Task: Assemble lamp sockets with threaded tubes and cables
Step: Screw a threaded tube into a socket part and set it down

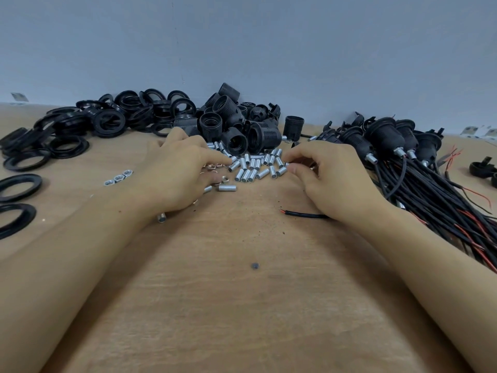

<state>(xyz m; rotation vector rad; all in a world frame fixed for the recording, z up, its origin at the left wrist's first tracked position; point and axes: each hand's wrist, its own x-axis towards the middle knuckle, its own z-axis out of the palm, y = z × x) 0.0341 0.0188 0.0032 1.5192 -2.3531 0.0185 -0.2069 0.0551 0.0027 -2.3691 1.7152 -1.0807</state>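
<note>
Both hands at the metal tubes. Left hand w/ fingers loosely spread, right hand pinching one tube, prob picking the next for a socket.

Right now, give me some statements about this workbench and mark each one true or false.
1. The silver threaded tubes lie loose between the two hands. True.
2. The black rings are piled on the right. False: they are piled on the left; the cabled sockets lie on the right.
3. The left hand holds a black socket. False: its fingers reach to the tubes.
4. A loose black cable lies by the right hand. True.
</note>
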